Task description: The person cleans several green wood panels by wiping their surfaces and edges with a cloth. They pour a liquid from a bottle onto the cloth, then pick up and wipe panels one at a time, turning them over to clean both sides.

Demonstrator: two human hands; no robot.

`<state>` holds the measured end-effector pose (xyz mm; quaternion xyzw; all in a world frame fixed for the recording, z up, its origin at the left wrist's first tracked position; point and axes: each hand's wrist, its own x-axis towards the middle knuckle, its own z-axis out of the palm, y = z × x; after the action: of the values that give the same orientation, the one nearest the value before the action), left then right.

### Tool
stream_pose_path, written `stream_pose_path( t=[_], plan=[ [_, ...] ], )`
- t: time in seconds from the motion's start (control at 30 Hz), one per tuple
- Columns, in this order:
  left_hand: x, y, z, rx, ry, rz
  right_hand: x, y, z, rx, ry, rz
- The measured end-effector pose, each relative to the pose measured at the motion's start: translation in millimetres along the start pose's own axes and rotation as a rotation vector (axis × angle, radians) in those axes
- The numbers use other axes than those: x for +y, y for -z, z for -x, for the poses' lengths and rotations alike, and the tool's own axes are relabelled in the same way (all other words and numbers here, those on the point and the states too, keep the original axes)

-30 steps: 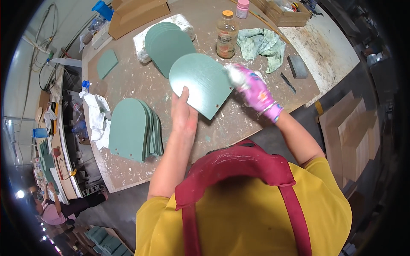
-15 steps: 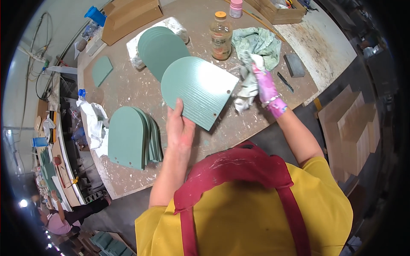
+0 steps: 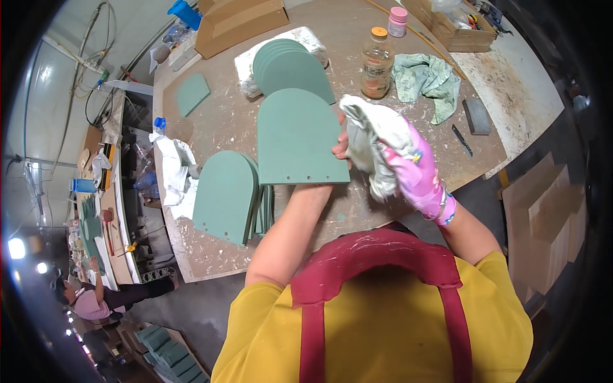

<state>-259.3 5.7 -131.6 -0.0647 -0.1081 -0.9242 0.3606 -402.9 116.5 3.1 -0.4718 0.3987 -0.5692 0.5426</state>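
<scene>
A green round-topped panel with small holes along its straight edge is held up in my bare left hand. That hand is mostly hidden behind the panel; a few fingertips curl past its right edge. My right hand, in a pink patterned glove, grips a crumpled white cloth just right of the panel, apart from it. Left of my left forearm stands a bundle of similar green panels. Beyond the held panel, more panels lie fanned on a white wrapped block.
On the worktable stand a jar with an orange lid and a pink bottle. A greenish rag, a grey block and a knife lie right. A person is at the far left.
My left hand has turned the panel so its holed edge faces me, and moved right behind it. My right hand has lifted the white cloth off the greenish rag and brought it nearer the panel.
</scene>
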Motion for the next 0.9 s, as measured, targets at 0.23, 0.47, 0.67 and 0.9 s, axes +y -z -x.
stream_pose_path(
  t=[0.23, 0.47, 0.67, 0.9],
  plan=[
    [-42.8, -65.2, 4.6, 0.231, 0.304, 0.129, 39.0, -11.2, -71.4, -0.216, 0.714, 1.412],
    [-32.6, -67.0, 41.1, 0.102, 0.388, 0.175, 71.2, 73.4, -94.0, 0.187, 0.077, 0.589],
    [-34.5, -41.9, 44.1, 0.302, 0.352, 0.378, 43.5, -24.7, -26.5, -0.392, 0.429, 0.993],
    [-35.7, -76.5, 44.6, 0.073, 0.441, 0.109, 57.0, 64.1, -88.9, -0.079, -0.017, 0.359]
  ],
)
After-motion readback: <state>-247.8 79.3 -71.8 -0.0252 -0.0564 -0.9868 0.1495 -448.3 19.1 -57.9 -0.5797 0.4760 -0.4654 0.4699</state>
